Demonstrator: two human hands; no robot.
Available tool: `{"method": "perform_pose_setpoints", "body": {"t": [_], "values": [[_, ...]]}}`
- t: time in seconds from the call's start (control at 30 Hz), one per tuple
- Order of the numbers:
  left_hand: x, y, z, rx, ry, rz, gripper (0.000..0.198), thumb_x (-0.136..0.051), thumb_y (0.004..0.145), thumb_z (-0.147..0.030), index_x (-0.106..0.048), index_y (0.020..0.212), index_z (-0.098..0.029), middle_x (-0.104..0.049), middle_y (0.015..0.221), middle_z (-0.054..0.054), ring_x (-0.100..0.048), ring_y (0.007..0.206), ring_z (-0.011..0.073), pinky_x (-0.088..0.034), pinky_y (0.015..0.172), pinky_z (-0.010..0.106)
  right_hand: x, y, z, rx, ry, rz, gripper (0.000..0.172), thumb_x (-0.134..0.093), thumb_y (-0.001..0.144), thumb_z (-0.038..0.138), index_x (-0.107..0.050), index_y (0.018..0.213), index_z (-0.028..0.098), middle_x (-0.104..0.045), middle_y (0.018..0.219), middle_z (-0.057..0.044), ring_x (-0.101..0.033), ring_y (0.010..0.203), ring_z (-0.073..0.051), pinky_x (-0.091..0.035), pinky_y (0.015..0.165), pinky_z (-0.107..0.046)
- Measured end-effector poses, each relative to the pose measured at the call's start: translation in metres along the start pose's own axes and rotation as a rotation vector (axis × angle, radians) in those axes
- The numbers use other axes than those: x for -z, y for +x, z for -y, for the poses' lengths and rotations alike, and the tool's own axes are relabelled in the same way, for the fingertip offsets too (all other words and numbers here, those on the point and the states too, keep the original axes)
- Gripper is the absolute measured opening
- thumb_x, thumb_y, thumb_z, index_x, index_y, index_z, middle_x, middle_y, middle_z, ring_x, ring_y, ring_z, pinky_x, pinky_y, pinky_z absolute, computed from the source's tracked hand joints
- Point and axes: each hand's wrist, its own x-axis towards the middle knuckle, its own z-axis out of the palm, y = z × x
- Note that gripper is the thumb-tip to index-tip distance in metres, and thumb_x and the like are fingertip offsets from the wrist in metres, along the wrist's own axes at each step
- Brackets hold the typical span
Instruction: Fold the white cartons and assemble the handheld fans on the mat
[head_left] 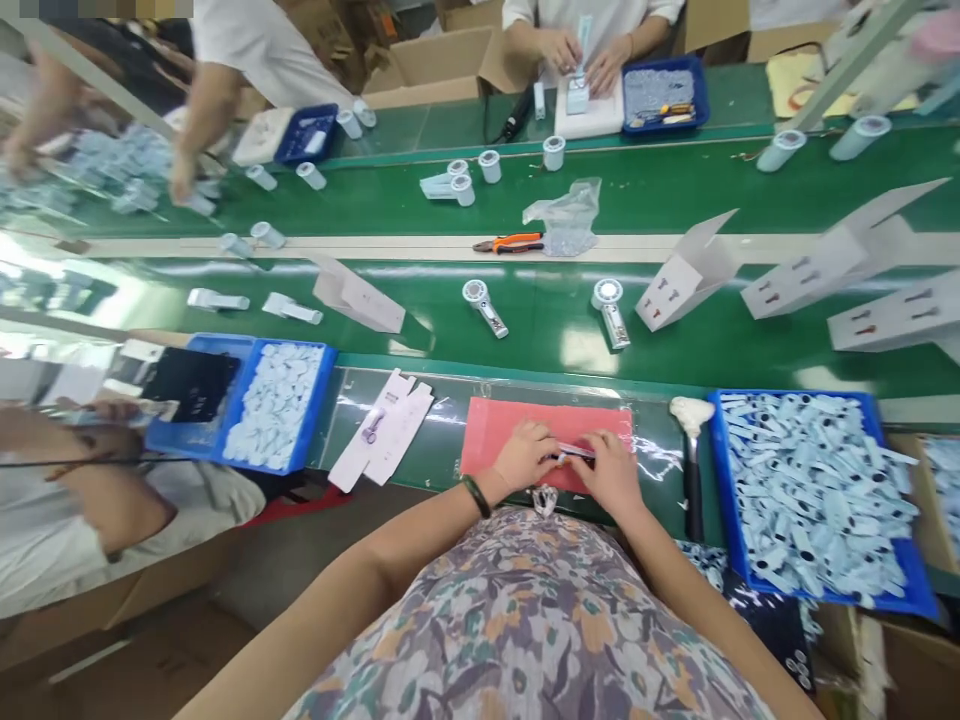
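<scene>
Pinching a slim pale piece (pixel 576 452) between them, the left hand (pixel 525 455) and the right hand (pixel 611 470) met over the pink mat (pixel 495 425) at the near edge of the desk (pixel 442 440). The fingers of both hands were curled and pressed onto the piece, one hand at each end. It lay low over the mat, and whether it touched the mat could not be told. A dark bangle (pixel 475 495) sat on the left wrist. Just to the right of the mat a dark-handled tool with a white head (pixel 691 440) lay on the desk, and beyond it stood a blue tray (pixel 720 470) heaped with pale blue parts. To the left lay a flat carton blank (pixel 382 430), with a second blue tray (pixel 321 400) of pale pieces further left. Two small handheld fans (pixel 484 305) (pixel 609 310) rode the green belt (pixel 540 340) beyond the desk. Other people's hands worked at the far side and at the left. The piece looked thin and light, so uneven pressure from the two grips could probably have bent or creased it. A loosened pinch might have let it slide off the mat towards the desk edge and the lap below. The right elbow was also close to the heaped tray, and a wide sweep could have knocked parts over its rim.
</scene>
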Motion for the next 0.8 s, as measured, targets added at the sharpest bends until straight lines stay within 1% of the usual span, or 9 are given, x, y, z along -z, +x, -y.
{"method": "perform_pose_setpoints", "body": {"t": [0.1, 0.17, 0.23, 0.33, 0.43, 0.53, 0.63, 0.73, 0.8], "values": [[-0.006, -0.012, -0.005, 0.042, -0.021, 0.000, 0.019, -0.063, 0.098, -0.030, -0.074, 0.113, -0.024, -0.070, 0.126, 0.009, -0.055, 0.132, 0.0290, -0.038, 0.119, 0.056, 0.001, -0.007, -0.003, 0.108, -0.024, 0.120, 0.039, -0.066, 0.094, 0.036, -0.067, 0.133, 0.029, -0.056, 0.146, -0.011, -0.050, 0.130, -0.032, -0.041, 0.104, -0.046], [-0.011, -0.015, -0.009, 0.108, -0.028, 0.016, 0.027, -0.059, 0.099, -0.028, -0.071, 0.124, -0.026, -0.069, 0.134, 0.009, -0.050, 0.140, 0.0311, -0.031, 0.123, 0.062, -0.002, -0.009, -0.003, 0.132, -0.036, 0.185, 0.042, -0.063, 0.097, 0.034, -0.064, 0.139, 0.030, -0.059, 0.144, -0.011, -0.050, 0.129, -0.031, -0.041, 0.103, -0.046], [-0.013, -0.013, -0.014, 0.153, -0.014, 0.040, 0.031, -0.055, 0.100, -0.024, -0.070, 0.127, -0.026, -0.069, 0.135, 0.010, -0.048, 0.142, 0.0320, -0.029, 0.124, 0.065, -0.006, -0.009, -0.002, 0.114, -0.040, 0.214, 0.042, -0.057, 0.101, 0.032, -0.062, 0.142, 0.030, -0.064, 0.138, -0.010, -0.052, 0.125, -0.030, -0.042, 0.100, -0.044], [-0.010, -0.005, -0.017, 0.185, 0.014, 0.054, 0.031, -0.052, 0.100, -0.022, -0.073, 0.124, -0.025, -0.071, 0.132, 0.011, -0.050, 0.140, 0.0318, -0.033, 0.121, 0.063, -0.010, -0.005, -0.001, 0.085, -0.036, 0.218, 0.041, -0.052, 0.103, 0.032, -0.063, 0.142, 0.030, -0.065, 0.135, -0.011, -0.051, 0.122, -0.031, -0.042, 0.097, -0.044], [-0.003, -0.002, -0.015, 0.168, 0.005, 0.078, 0.032, -0.052, 0.101, -0.024, -0.072, 0.125, -0.025, -0.072, 0.132, 0.011, -0.051, 0.138, 0.0317, -0.036, 0.120, 0.061, -0.010, -0.003, -0.003, 0.092, -0.020, 0.221, 0.042, -0.051, 0.103, 0.033, -0.062, 0.143, 0.030, -0.065, 0.134, -0.011, -0.051, 0.121, -0.031, -0.041, 0.096, -0.044], [0.001, -0.004, -0.013, 0.122, 0.000, 0.110, 0.034, -0.054, 0.100, -0.027, -0.069, 0.130, -0.025, -0.070, 0.135, 0.010, -0.048, 0.140, 0.0318, -0.035, 0.121, 0.060, -0.009, -0.004, -0.006, 0.141, -0.010, 0.228, 0.047, -0.052, 0.101, 0.033, -0.057, 0.148, 0.029, -0.063, 0.135, -0.012, -0.051, 0.122, -0.032, -0.041, 0.096, -0.043], [0.001, -0.005, -0.012, 0.118, 0.032, 0.133, 0.035, -0.054, 0.100, -0.027, -0.067, 0.132, -0.025, -0.069, 0.137, 0.011, -0.048, 0.141, 0.0318, -0.031, 0.123, 0.062, -0.009, -0.006, -0.007, 0.177, -0.014, 0.234, 0.050, -0.054, 0.100, 0.032, -0.055, 0.150, 0.027, -0.062, 0.137, -0.013, -0.050, 0.123, -0.032, -0.040, 0.095, -0.043], [0.003, 0.001, -0.012, 0.123, 0.067, 0.169, 0.032, -0.052, 0.101, -0.026, -0.068, 0.129, -0.022, -0.069, 0.136, 0.012, -0.052, 0.136, 0.0313, -0.032, 0.121, 0.061, -0.010, -0.005, -0.004, 0.140, -0.032, 0.235, 0.047, -0.052, 0.100, 0.029, -0.057, 0.147, 0.025, -0.062, 0.136, -0.014, -0.050, 0.121, -0.032, -0.039, 0.093, -0.043], [0.006, 0.005, -0.011, 0.110, 0.081, 0.204, 0.031, -0.053, 0.101, -0.025, -0.068, 0.127, -0.021, -0.070, 0.133, 0.012, -0.054, 0.132, 0.0306, -0.036, 0.119, 0.057, -0.009, -0.003, -0.001, 0.116, -0.033, 0.236, 0.046, -0.052, 0.100, 0.029, -0.059, 0.145, 0.025, -0.063, 0.135, -0.013, -0.050, 0.119, -0.032, -0.039, 0.093, -0.043]]}}
